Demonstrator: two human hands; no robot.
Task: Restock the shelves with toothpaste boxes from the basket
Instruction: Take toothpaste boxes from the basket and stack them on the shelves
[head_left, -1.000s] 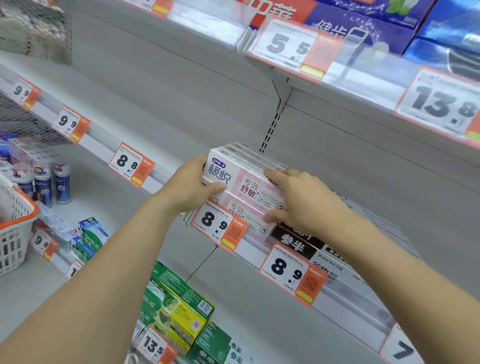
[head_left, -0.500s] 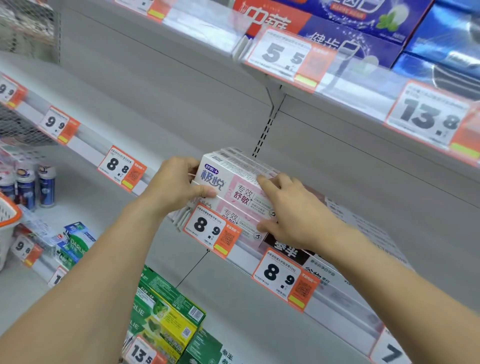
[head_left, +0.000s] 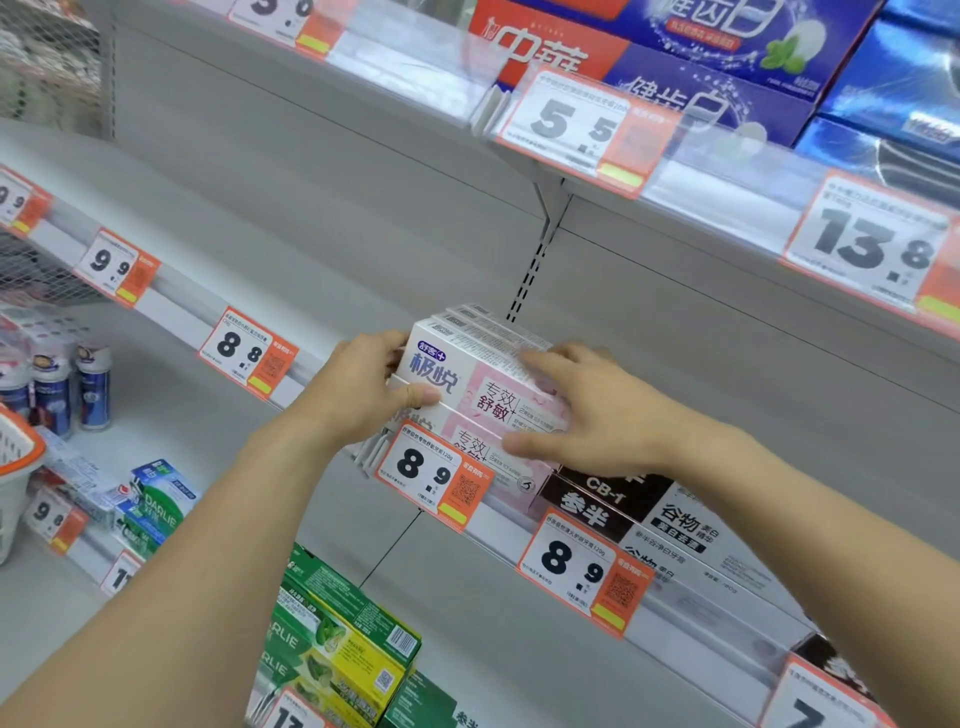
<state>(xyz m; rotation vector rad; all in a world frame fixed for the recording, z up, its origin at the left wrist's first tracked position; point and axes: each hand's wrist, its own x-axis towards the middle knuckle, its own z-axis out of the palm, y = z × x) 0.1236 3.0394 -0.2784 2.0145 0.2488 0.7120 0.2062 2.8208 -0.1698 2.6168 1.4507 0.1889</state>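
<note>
A stack of pink-and-white toothpaste boxes (head_left: 483, 384) sits on the middle shelf (head_left: 498, 525), behind an 8.9 price tag (head_left: 434, 475). My left hand (head_left: 363, 389) grips the stack's left end, thumb across the front of the top box. My right hand (head_left: 587, 410) lies against the stack's right part, fingers straight over the top and front. Only the orange rim and white mesh of the basket (head_left: 15, 467) show at the left edge; its contents are hidden.
Black-and-white toothpaste boxes (head_left: 649, 514) lie right of the stack. Blue boxes (head_left: 727, 78) fill the upper shelf. Green and yellow Darlie boxes (head_left: 343, 644) stand on the shelf below. Small bottles (head_left: 72, 389) stand at the left. The middle shelf left of the stack is bare.
The view has drifted right, so the basket slid toward the left edge. Both hands stay on the pink stack, which sits in the same spot on the shelf.
</note>
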